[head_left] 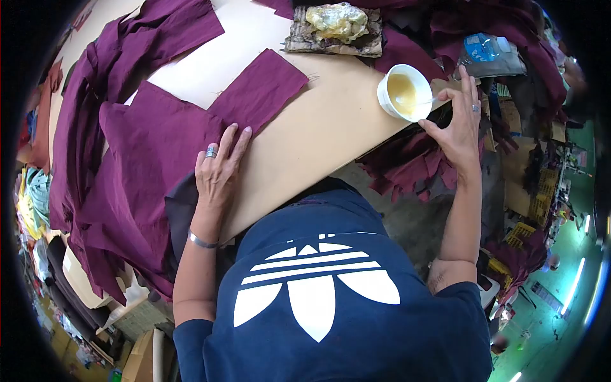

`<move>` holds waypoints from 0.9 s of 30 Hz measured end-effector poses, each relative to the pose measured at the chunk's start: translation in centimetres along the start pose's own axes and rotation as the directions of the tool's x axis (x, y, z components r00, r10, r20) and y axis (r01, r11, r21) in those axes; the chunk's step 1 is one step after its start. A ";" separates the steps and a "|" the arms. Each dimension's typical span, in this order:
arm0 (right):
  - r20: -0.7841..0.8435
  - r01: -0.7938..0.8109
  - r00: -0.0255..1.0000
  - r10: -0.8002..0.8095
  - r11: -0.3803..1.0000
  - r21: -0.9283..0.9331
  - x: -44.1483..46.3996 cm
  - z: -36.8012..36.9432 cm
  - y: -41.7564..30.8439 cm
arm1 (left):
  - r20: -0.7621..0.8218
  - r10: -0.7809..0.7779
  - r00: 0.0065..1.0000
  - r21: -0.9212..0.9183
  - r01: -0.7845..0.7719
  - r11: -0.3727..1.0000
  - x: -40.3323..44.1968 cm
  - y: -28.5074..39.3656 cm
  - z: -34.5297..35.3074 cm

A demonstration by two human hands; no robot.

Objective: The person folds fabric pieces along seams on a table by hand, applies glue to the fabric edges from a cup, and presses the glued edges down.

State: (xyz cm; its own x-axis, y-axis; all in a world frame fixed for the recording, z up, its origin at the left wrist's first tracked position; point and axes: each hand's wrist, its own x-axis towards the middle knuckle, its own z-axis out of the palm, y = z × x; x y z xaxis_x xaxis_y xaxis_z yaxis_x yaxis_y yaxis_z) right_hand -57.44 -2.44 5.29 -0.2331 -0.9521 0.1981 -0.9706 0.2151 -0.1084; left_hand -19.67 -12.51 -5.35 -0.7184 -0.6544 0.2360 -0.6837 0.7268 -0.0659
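My left hand (219, 160) lies flat, its fingers stretched over the edge of a purple cloth piece (153, 137) and the tan board beside it. A narrower purple strip (261, 89) runs just beyond its fingertips. At the table's right corner, a white cup (386, 99) holds a pale yellow food or liquid, with a light spoon (402, 99) dipped in it. My right hand (459, 124) grips the cup's right side, thumb at the rim and index finger bent by the spoon handle. Its other fingers are raised. Whether the cup rests on the table is unclear.
Beyond the cup sits a crumpled clear bag (337, 22) on a brown corrugated piece (302, 39). A plastic bottle (487, 48) with a blue label lies at the upper right. Dark red cloth scraps (407, 169) hang below the tan table's (318, 140) edge.
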 end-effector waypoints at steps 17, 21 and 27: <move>0.098 0.036 0.989 -0.110 0.826 0.562 2.2 11.8 -12.6 | 0.015 0.030 0.999 0.017 -0.030 0.999 -0.4 -0.3 0.6; 0.135 0.011 0.988 -0.070 0.920 0.391 2.7 13.4 -13.2 | 0.011 0.017 1.000 0.021 -0.017 1.000 -0.6 -0.4 1.1; 0.062 0.114 0.991 -0.115 0.993 0.020 2.8 14.4 -14.5 | 0.015 0.011 1.000 0.004 -0.011 1.000 -0.6 -0.4 0.8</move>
State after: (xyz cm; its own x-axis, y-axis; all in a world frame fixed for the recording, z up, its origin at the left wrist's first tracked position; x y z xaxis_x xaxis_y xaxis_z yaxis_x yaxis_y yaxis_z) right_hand -43.12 -11.41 -6.63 -0.1159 -0.9822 0.1479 -0.9894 0.1010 -0.1044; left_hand -19.08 -12.63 -6.26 -0.7275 -0.6497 0.2206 -0.6765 0.7329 -0.0723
